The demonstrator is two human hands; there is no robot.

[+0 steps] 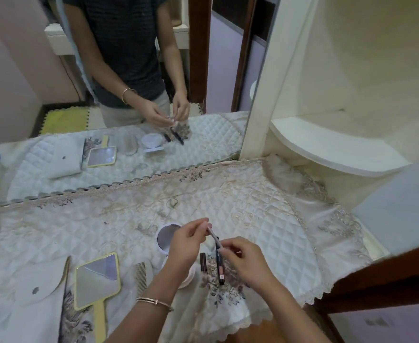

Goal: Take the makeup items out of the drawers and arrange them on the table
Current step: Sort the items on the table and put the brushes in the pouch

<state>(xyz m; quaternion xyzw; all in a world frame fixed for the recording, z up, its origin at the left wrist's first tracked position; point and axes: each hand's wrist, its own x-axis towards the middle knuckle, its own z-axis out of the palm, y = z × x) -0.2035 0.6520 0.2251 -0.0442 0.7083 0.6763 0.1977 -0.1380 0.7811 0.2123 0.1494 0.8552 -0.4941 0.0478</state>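
In the head view, a slim pinkish stick point(213, 234) is held between both hands just above the counter point(253, 219), which is covered by a quilted, embroidered cloth. The far end of the stick is pinched by the left hand point(187, 243). Its grip is narrowed to thumb and forefinger, and the other fingers are curled loosely beneath. The near end is pinched by the fingertips of the right hand point(249, 264). That grip is likewise closed to a fine pinch, with the back of the hand turned up. The stick is tilted, running from far left to near right between the two grips.

A black tube point(220, 267) with a pink label is seen directly below the stick, pointing toward the near edge. Its far end lies just beside the right fingertips, and whether it is touched by them cannot be told. A shorter brown tube point(203, 262) lies just left of the black tube, parallel to it and between the two wrists.

An opened round compact point(166, 237) lies left of the stick and is partly hidden by the left hand. Farther left, a comb point(141, 278), a yellow-framed hand mirror point(97, 280) and a white pouch point(35, 280) are laid in a row. A thin bracelet point(154, 301) is worn on the left wrist. The hands and the laid-out items are reflected in the wall mirror point(129, 70) at the far side.
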